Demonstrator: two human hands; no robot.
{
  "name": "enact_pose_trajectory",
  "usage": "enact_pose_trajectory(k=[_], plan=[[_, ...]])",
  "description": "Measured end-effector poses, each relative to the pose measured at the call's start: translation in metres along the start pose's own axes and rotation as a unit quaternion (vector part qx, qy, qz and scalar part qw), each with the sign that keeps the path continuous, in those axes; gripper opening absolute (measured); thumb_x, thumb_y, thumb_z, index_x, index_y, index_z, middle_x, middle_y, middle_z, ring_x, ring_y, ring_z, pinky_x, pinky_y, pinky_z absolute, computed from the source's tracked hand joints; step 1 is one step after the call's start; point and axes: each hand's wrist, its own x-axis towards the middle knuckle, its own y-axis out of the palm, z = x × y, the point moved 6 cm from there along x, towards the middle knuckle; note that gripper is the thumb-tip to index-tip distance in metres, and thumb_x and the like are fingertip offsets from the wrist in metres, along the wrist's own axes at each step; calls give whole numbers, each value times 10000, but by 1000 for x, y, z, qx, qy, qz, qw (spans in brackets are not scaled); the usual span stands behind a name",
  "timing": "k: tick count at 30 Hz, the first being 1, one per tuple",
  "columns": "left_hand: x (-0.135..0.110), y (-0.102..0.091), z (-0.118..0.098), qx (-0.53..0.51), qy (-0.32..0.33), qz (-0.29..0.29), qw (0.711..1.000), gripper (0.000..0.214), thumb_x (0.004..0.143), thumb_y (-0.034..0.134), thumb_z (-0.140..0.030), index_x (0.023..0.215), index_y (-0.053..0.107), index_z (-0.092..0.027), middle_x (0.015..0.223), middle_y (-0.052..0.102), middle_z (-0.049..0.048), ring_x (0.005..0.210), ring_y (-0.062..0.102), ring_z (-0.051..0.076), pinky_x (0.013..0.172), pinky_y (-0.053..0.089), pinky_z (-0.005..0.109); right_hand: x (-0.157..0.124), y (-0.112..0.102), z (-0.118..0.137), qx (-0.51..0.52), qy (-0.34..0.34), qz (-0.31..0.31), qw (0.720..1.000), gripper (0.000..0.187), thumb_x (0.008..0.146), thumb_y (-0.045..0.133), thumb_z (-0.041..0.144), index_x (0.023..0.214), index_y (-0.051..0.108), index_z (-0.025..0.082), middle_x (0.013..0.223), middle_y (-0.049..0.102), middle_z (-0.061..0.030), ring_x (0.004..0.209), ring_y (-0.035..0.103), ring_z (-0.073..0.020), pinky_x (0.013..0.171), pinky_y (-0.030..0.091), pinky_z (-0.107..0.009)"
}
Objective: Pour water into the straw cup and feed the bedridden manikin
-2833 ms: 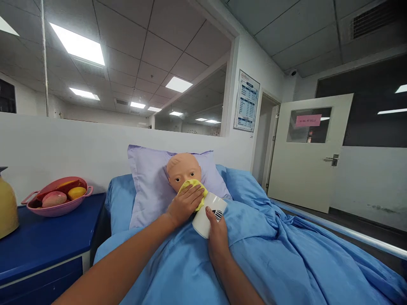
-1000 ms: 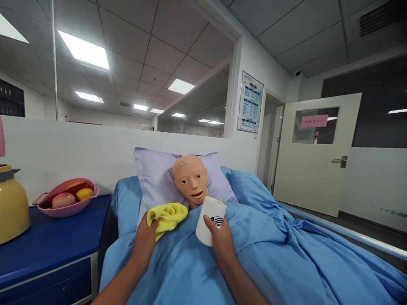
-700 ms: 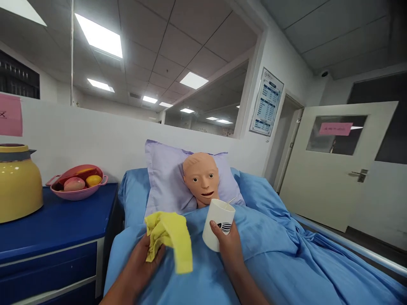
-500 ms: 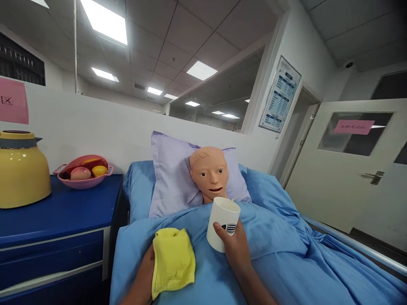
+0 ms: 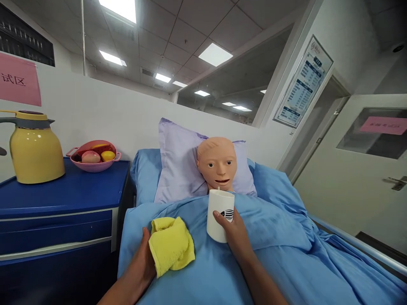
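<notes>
A training manikin (image 5: 217, 163) lies in bed with its head on a lilac pillow (image 5: 178, 165), covered by a blue blanket (image 5: 254, 250). My right hand (image 5: 232, 231) is wrapped round a white cup (image 5: 220, 214) with a dark logo, held upright just below the manikin's chin; a straw tip shows at the cup's rim. My left hand (image 5: 143, 262) holds a folded yellow cloth (image 5: 171, 245) against the blanket, left of the cup.
A blue bedside cabinet (image 5: 60, 212) stands at the left with a yellow kettle (image 5: 34, 146) and a pink bowl of fruit (image 5: 93, 154) on top. A metal bed rail (image 5: 359, 250) runs along the right. A door (image 5: 365, 165) stands at the right.
My left hand took the yellow cloth off the manikin's mouth and lowered it onto the blanket. The cup stayed near the chin. My view turned left, so the cabinet shows more.
</notes>
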Motion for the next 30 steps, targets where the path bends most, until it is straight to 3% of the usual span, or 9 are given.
enact_pose_trajectory(k=[2,4,7,13,21,30], plan=[[-5,-1,3,1,-31,36,999,732,751,581,-670,1306,542,-195,1233,643,130,1258,514,314,1049,431,457,1,0,-1,4,8,4,1000,513,625,747,518,997,614,190,810,698,-40,754,653,-253,644,515,-340],[-10,2,4,10,-36,66,997,767,724,738,-442,1393,431,-227,1296,608,103,1267,507,297,1074,413,418,1,0,-2,7,17,5,1000,521,626,749,523,1003,622,185,833,705,-52,768,660,-259,642,519,-342],[-11,5,2,15,-18,60,998,836,720,757,-225,1440,334,-217,1312,594,115,1236,537,290,1062,435,410,1,-2,-4,27,26,3,999,519,626,756,530,992,632,184,832,713,-55,747,666,-254,630,524,-341],[-3,4,4,-22,-19,50,998,710,773,708,-199,1400,381,-139,1261,619,157,1191,573,300,1008,486,412,4,-7,-15,92,58,-14,994,532,697,709,546,1085,620,192,842,726,-40,728,679,-234,636,544,-334],[-5,4,3,-20,-22,38,999,592,767,724,-235,1305,504,-123,1180,669,145,1139,611,288,972,511,375,6,-5,-13,43,31,-6,999,536,658,747,540,1048,606,201,828,710,-35,739,667,-238,629,543,-325],[-10,5,0,-44,-34,9,998,615,796,701,-304,1340,461,-144,1227,645,137,1159,600,273,989,507,379,6,-4,-9,17,26,2,1000,552,617,749,575,990,598,196,802,698,-40,723,656,-240,627,531,-335]])
